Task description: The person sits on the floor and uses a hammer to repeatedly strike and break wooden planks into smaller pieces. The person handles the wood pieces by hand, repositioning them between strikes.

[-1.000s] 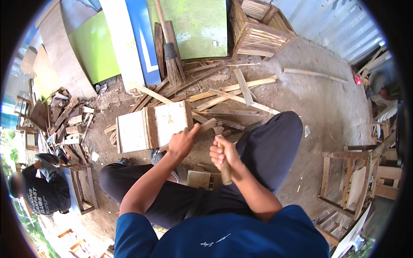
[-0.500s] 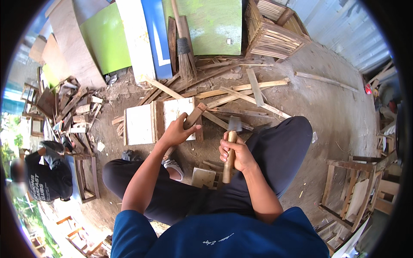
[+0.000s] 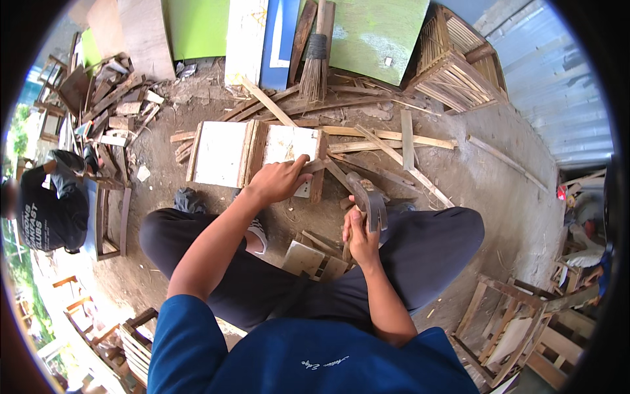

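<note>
My right hand [image 3: 362, 243] is closed round the wooden handle of a claw hammer [image 3: 374, 203], its metal head up and its claw curving toward my right knee. In front of my lap, my left hand [image 3: 279, 180] grips a short piece of wood [image 3: 317, 165] between thumb and fingers. Its free end points right, by the right edge of a low wooden frame with white panels [image 3: 220, 154]. The far end of the wood in my palm is hidden. Between my legs lies a small slatted wooden piece [image 3: 307, 257].
Loose wooden strips [image 3: 394, 141] lie across the dirt floor ahead. A broom [image 3: 316, 65] leans against painted boards. Scrap wood [image 3: 115, 111] is heaped at the far left, near a seated person [image 3: 56, 210]. Wooden chair frames [image 3: 492, 322] stand at the right.
The hammer has turned in my right hand, so its head now shows side-on. In my left hand the wood has swung lower and points more to the right. The whole view has shifted.
</note>
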`<move>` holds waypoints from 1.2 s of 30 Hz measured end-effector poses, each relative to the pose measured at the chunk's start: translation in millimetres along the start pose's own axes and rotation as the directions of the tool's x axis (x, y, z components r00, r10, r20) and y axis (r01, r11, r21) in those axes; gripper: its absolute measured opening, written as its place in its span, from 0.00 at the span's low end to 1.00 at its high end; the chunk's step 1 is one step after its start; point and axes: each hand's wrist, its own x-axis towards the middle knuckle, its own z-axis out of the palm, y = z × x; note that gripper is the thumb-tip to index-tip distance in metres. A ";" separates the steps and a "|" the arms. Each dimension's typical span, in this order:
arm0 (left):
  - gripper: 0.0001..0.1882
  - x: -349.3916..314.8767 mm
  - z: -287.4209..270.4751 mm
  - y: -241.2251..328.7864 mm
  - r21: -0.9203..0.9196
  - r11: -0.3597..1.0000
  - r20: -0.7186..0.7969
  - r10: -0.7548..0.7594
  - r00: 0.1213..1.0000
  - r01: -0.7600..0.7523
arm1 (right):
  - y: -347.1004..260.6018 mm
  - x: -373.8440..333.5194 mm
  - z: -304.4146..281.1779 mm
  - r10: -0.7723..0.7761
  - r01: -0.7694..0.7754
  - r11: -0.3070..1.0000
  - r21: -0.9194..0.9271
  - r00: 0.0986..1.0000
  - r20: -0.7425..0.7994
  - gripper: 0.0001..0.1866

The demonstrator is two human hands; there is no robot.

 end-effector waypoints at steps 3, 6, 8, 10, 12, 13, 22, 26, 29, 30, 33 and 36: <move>0.27 -0.3 0.4 1.6 0.049 0.998 0.040 0.029 0.999 -0.031 | 0.4 7.0 0.8 -0.002 0.001 1.000 0.023 0.999 0.036 0.21; 0.27 -1.3 1.2 0.6 0.107 0.993 0.039 0.039 0.998 -0.043 | 6.4 11.0 7.9 -0.128 0.120 0.988 0.102 0.989 0.072 0.24; 0.27 -1.1 2.3 -0.5 0.136 0.990 0.040 0.044 0.998 -0.049 | 11.7 18.3 11.4 0.010 -0.010 0.999 -0.030 1.000 -0.002 0.24; 0.28 0.7 3.0 -1.7 0.159 0.985 0.035 0.068 0.997 -0.073 | 16.3 27.2 13.3 0.048 -0.051 0.994 -0.099 0.998 -0.031 0.24; 0.27 2.8 3.0 -2.4 0.147 0.987 0.063 0.060 0.996 -0.068 | 19.6 33.0 14.2 0.007 -0.008 0.995 -0.101 1.000 -0.012 0.24; 0.26 3.5 2.9 -2.3 0.149 0.988 0.087 0.038 0.995 -0.051 | 21.1 33.6 14.5 -0.001 0.002 0.997 -0.082 1.000 0.005 0.24; 0.23 3.8 2.7 1.4 0.127 0.992 0.099 -0.016 0.995 0.003 | 37.1 49.5 7.9 -0.251 0.226 0.832 -0.507 0.968 0.019 0.22; 0.22 4.8 3.0 1.2 0.118 0.993 0.096 0.009 0.995 -0.020 | 32.0 46.9 8.4 -0.176 0.150 0.925 -0.350 0.983 -0.045 0.23; 0.22 4.3 3.0 1.4 0.140 0.990 0.100 -0.005 0.995 -0.009 | 25.8 40.3 10.5 -0.185 0.175 0.970 -0.166 0.982 -0.047 0.23; 0.22 4.2 3.2 1.7 0.148 0.989 0.095 -0.006 0.995 -0.008 | 25.7 42.8 11.2 -0.295 0.287 0.929 -0.232 0.956 0.004 0.23; 0.19 4.3 3.3 2.5 0.135 0.990 0.066 0.020 0.998 -0.028 | 30.7 55.5 10.9 -0.457 0.386 0.610 -0.692 0.885 0.091 0.22; 0.18 4.2 4.0 3.2 0.128 0.991 0.060 0.027 0.998 -0.035 | 37.4 61.3 6.4 -0.296 0.245 0.804 -0.542 0.955 -0.009 0.21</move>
